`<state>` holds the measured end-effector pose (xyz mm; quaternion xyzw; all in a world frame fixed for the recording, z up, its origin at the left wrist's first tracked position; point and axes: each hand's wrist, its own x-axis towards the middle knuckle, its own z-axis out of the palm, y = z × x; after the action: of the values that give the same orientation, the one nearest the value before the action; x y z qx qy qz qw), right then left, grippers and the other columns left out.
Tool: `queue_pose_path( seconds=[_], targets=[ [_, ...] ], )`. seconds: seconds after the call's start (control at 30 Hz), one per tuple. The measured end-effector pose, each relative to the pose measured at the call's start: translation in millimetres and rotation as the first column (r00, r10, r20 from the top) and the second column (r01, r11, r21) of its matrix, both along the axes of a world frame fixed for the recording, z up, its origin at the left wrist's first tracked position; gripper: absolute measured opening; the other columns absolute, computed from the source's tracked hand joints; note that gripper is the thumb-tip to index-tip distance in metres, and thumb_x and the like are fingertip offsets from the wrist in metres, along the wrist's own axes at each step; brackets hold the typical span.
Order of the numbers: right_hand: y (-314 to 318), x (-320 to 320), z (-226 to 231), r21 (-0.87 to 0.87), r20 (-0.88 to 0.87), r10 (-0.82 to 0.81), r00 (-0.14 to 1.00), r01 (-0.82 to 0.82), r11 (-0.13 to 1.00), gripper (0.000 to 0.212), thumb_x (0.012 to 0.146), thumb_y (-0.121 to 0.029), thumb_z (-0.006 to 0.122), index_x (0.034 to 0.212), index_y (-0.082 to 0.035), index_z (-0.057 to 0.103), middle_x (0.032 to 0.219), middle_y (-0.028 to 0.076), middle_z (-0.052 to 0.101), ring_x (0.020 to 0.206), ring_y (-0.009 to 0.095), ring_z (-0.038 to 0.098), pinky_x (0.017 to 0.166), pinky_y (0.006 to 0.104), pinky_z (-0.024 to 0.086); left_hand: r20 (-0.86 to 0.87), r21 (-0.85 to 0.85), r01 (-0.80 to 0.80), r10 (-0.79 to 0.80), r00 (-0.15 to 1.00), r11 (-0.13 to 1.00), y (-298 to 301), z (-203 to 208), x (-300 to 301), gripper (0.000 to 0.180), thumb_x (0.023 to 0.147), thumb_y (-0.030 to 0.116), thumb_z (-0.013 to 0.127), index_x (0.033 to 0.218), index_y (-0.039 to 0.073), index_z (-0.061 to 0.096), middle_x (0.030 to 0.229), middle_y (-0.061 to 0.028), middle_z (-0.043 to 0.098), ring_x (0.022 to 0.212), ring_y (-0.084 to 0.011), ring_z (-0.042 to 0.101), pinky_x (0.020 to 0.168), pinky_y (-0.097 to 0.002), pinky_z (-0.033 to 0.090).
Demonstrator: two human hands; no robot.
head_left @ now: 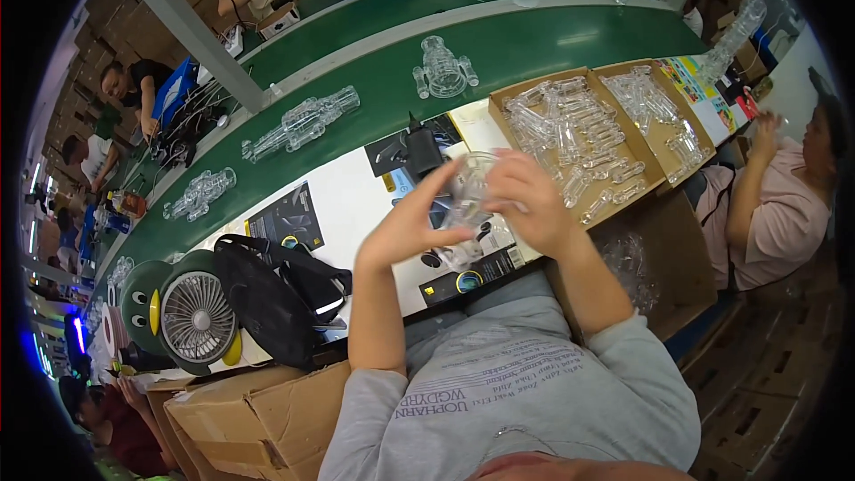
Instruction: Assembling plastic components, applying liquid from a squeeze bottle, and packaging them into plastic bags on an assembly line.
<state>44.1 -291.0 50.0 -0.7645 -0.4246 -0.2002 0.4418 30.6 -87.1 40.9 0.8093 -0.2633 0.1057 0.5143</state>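
Above the white work surface, my left hand (405,227) grips a clear plastic assembly (467,196) from its left side, thumb and fingers curved round it. My right hand (527,200) closes on the upper right of the same piece, its fingertips bent over the round end. The lower end of the assembly hangs over the printed cards, and its finer shape is partly hidden by my fingers. Just beyond my hands stands a black device (422,150). To the right, a cardboard tray (661,180) holds many small clear plastic parts (579,138).
Similar clear assemblies (303,123) lie on the green belt (392,89) beyond. A black bag (267,298) and a small fan (199,316) sit to the left. An open carton (681,254) is at my right, near a seated co-worker (770,187).
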Motion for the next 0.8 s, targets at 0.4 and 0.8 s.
queue_pose_path(
  seconds=[0.4, 0.8],
  targets=[
    [79, 120, -85, -0.508, 0.149, -0.229, 0.962, 0.273, 0.817, 0.040, 0.080, -0.007, 0.052, 0.115, -0.025, 0.058, 0.087, 0.006, 0.050, 0.085, 0.021, 0.050, 0.075, 0.0314, 0.041, -0.318, -0.303, -0.603, 0.518, 0.794, 0.738, 109, -57, 84, 0.038, 0.075, 0.005, 0.065, 0.108, 0.004, 0.046, 0.081, -0.0052, 0.058, 0.073, -0.0127, 0.057, 0.066, -0.0251, 0.046],
    [82, 127, -87, -0.518, 0.374, -0.055, 0.926, 0.257, 0.816, 0.042, 0.066, -0.010, 0.065, 0.105, -0.025, 0.061, 0.080, 0.001, 0.046, 0.081, 0.017, 0.049, 0.073, 0.0294, 0.039, -0.469, -0.461, -0.608, 0.404, 0.786, 0.647, 119, -67, 78, 0.047, 0.080, 0.017, 0.066, 0.116, 0.004, 0.039, 0.083, -0.0082, 0.058, 0.075, -0.0148, 0.058, 0.072, -0.0269, 0.044]
  ],
)
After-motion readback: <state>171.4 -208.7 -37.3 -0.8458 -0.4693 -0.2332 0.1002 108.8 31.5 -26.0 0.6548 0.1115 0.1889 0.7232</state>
